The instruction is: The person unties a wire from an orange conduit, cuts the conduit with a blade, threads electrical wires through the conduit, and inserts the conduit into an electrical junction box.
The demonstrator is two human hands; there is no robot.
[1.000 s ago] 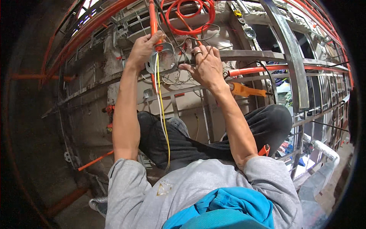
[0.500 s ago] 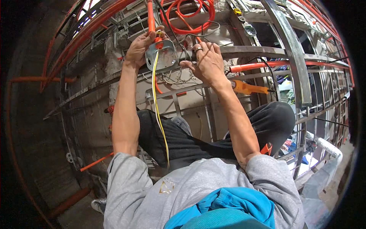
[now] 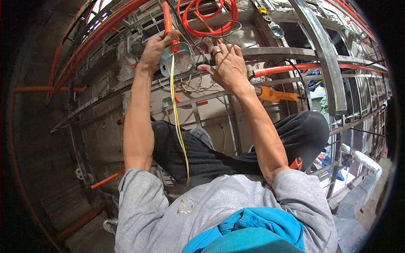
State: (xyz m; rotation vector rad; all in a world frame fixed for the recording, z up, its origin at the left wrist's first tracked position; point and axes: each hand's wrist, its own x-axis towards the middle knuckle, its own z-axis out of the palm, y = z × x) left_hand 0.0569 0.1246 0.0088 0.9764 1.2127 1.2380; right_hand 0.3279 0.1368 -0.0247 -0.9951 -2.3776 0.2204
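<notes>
My left hand (image 3: 158, 49) is closed around the lower end of an orange conduit (image 3: 168, 19), just where it meets a round-cornered metal junction box (image 3: 182, 60). From the conduit's fitting, a yellow wire (image 3: 177, 126) and a white wire run down past the box toward my lap. To the right, my right hand (image 3: 231, 67) rests over a grey metal bar (image 3: 278, 53), thumb stretched toward the box and the other fingers bent over the bar's far side. A thin orange tube reaches its index finger; the fingertips are partly hidden.
A coil of orange tubing (image 3: 184, 21) lies beyond my hands. An orange-yellow tool (image 3: 278, 94) sits right of my right wrist. Another orange conduit (image 3: 287, 69) runs rightward. A steel channel (image 3: 327, 63) slants across the right, and loose cables hang behind the box.
My left hand has shifted slightly, its fingers now wrapped closer around the conduit end. The dark cable that crossed beside the box has moved away. My right hand has barely moved.
</notes>
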